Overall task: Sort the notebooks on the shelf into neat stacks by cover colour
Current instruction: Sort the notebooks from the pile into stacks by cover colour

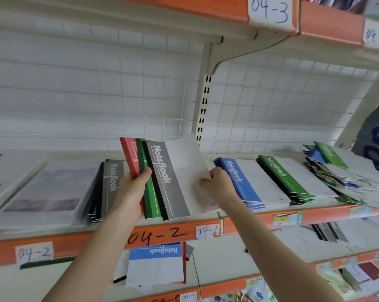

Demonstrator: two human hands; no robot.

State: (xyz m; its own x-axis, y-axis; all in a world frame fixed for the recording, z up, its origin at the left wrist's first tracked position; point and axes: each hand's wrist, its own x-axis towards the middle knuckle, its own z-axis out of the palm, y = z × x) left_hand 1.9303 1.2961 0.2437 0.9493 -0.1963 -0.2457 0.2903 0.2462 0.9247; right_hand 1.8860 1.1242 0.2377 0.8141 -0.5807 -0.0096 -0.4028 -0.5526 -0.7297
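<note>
My left hand (133,188) grips a fanned bundle of notebooks above the shelf's front: a red one (130,156), a green one (150,199) and a grey-and-black one (169,182) on top. My right hand (216,184) holds the right edge of the top grey notebook's white cover. On the shelf lie a grey stack (110,184) at the left, a blue stack (243,182) and a green stack (282,177) at the right. Further right sits a messy mixed pile (341,171) of blue and green notebooks.
The orange shelf edge (60,245) carries labels "04-2". Wrapped flat packs (46,188) lie at the far left. On the lower shelf a blue notebook (157,264) lies on others. An upper shelf (271,14) hangs overhead.
</note>
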